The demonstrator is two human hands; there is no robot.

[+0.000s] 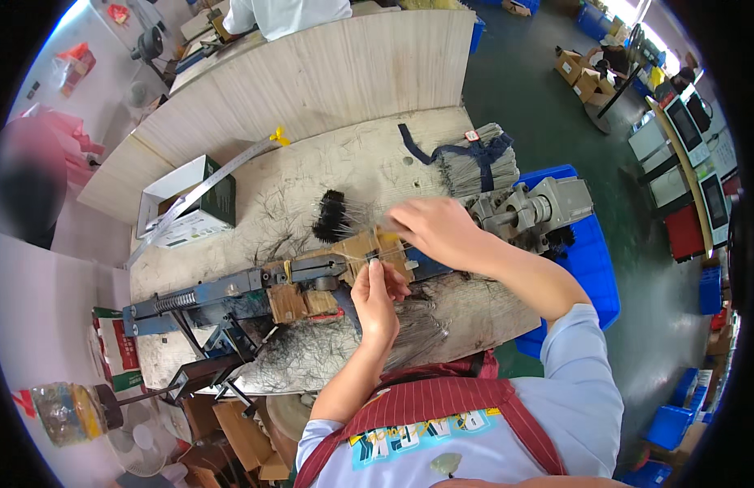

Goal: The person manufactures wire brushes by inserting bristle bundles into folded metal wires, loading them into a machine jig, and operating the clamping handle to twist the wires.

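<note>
My left hand [377, 299] is closed in a pinch over the wooden block of a bench machine [251, 281]. A small dark bit and thin, wire-like lines show at its fingertips, too fine to make out fully. My right hand [435, 229] reaches across just above and to the right, its fingers curled together; what they hold is hidden. Left of it lies a pile of black-bristled wire brushes [330, 215], their thin stems pointing toward my right fingertips. Farther back rests a bundle of thin metal wires [477, 163], tied with a dark blue cloth strip.
A motor unit [556, 203] stands at the machine's right end, by a blue bin [601, 268]. An open box [218, 199] sits at the back left under a long metal ruler [222, 172]. Loose black bristles litter the worktable [369, 150]. A wooden partition [336, 77] rises behind.
</note>
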